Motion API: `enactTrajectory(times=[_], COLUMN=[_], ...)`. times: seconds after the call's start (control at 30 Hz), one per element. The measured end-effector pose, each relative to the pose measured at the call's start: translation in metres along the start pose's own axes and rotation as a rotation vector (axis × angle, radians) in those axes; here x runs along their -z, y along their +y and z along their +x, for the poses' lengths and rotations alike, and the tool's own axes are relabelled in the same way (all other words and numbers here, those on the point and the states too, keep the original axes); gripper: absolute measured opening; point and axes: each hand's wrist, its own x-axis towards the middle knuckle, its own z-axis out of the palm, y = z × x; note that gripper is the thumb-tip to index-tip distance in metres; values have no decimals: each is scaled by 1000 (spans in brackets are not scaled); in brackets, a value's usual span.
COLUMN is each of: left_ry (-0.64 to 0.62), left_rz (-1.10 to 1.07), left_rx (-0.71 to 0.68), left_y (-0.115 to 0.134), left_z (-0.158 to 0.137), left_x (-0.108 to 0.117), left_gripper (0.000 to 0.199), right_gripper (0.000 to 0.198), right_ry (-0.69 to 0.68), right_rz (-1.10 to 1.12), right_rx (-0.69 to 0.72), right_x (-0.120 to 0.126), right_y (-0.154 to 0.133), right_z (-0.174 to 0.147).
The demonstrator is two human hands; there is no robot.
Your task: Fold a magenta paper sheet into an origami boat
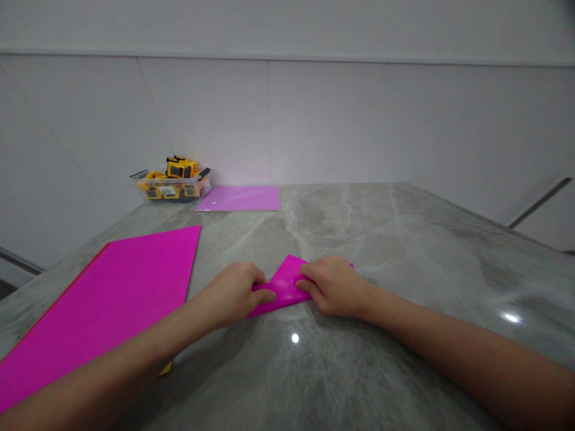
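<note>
A piece of bright pink paper (pixel 287 290), folded over along its near side, lies on the grey marbled table between my hands. One pointed corner of it sticks up beyond the fold. My left hand (pixel 240 293) pinches its left end, with the thumb lying on top. On the right part, my right hand (pixel 332 287) grips the fold between thumb and curled fingers. Some of the paper is hidden under the right hand, and a small tip shows past the knuckles.
A large pink sheet (pixel 135 281) with a red left edge lies at the left, partly under my left forearm. Farther back are a lilac packet of paper (pixel 242 198) and a clear bin (pixel 173 188) of yellow toy trucks. A small yellow object (pixel 166 369) peeks out below my forearm.
</note>
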Motion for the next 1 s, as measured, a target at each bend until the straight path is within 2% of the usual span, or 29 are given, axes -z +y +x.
enactTrajectory(times=[0.3, 0.53, 0.67, 0.77, 0.9, 1.0], left_ry=[-23, 30, 33, 37, 66, 17], left_rz=[10, 22, -7, -77, -243, -459], left_rx=[-8, -132, -142, -110, -132, -134], left_y=[-1, -4, -7, -7, -3, 2], left_z=[1, -1, -1, 0, 1, 2], left_x=[-4, -11, -13, -15, -13, -9], left_gripper=[37, 33, 34, 34, 27, 26], right_gripper=[25, 24, 23, 20, 17, 16], right_ry=[-19, -22, -3, 90, 335, 521], right_rz=[-11, -28, -53, -71, -91, -110], right_rx=[-2, 41, 90, 155, 181, 161], right_x=[1, 2, 3, 3, 4, 4], right_y=[-2, -2, -1, 2, 4, 4], right_z=[1, 1, 2, 2, -1, -3])
